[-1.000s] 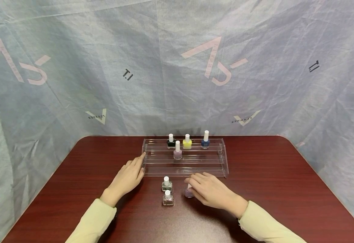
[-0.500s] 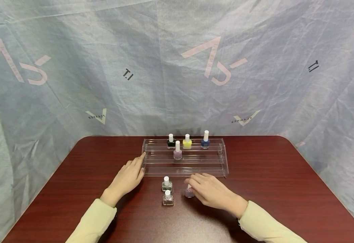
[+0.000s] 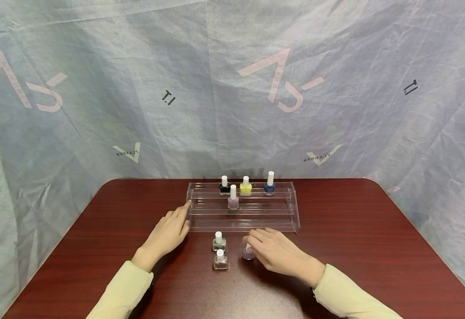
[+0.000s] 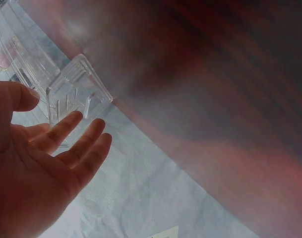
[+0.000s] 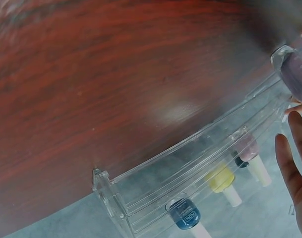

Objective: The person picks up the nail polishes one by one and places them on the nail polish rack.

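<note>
In the head view, my left hand [image 3: 167, 231] rests beside the left end of a clear tiered rack [image 3: 240, 223], fingertips at its side panel. The left wrist view shows those fingers [image 4: 93, 136] extended, with the thumb apart from them. My right hand [image 3: 278, 250], in front of the rack, pinches the white cap of a purple nail polish bottle [image 3: 248, 254]. That bottle [image 5: 295, 74] stands at the right edge of the right wrist view, where two of my fingers [image 5: 289, 163] spread away from it. The thumb is hidden there.
Black [image 3: 224, 189], yellow [image 3: 246, 189] and blue [image 3: 269, 189] nail polish bottles stand on the rack's top tier, a light purple bottle [image 3: 233, 203] one tier lower. Two glitter bottles [image 3: 219, 245] stand on the dark red table [image 3: 108, 230]. A grey cloth [image 3: 216, 124] hangs behind.
The purple bottle's cap has tipped slightly at my right fingertips. My left hand, the rack and the other bottles have not moved.
</note>
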Available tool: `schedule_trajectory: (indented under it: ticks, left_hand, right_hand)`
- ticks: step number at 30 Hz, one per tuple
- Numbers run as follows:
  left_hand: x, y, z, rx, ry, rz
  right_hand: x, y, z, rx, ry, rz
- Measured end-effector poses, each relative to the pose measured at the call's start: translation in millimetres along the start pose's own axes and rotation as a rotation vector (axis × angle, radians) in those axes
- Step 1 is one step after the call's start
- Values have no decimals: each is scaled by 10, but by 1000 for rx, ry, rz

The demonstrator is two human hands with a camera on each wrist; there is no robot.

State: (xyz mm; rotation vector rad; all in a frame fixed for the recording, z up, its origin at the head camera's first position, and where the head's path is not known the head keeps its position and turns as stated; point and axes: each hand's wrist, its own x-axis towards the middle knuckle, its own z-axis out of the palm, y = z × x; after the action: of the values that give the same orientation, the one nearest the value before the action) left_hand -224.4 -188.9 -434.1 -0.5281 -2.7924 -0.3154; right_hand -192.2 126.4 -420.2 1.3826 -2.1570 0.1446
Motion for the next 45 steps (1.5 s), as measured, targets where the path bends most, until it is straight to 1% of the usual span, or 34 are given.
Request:
schedule_trajectory:
  ticks: [11,18,24,31,45]
  left_hand:
    - [3,9,-19,-3,-7,-6]
    - [4,8,-20,-9,-14,-8]
    - [6,4,-19,-8,-14,-8]
    - [8,4,-23,-8,-16,-6]
    - [6,10,-19,-7,-12,-8]
  right_hand:
    - [14,-6,-31,-20,-4,5]
    - [19,2,-45,-26,-7,24]
    - [23,14,-69,-23,13,24]
    - [41,72,-132,-15,37,47]
    - [90,222,-278,-51,41,68]
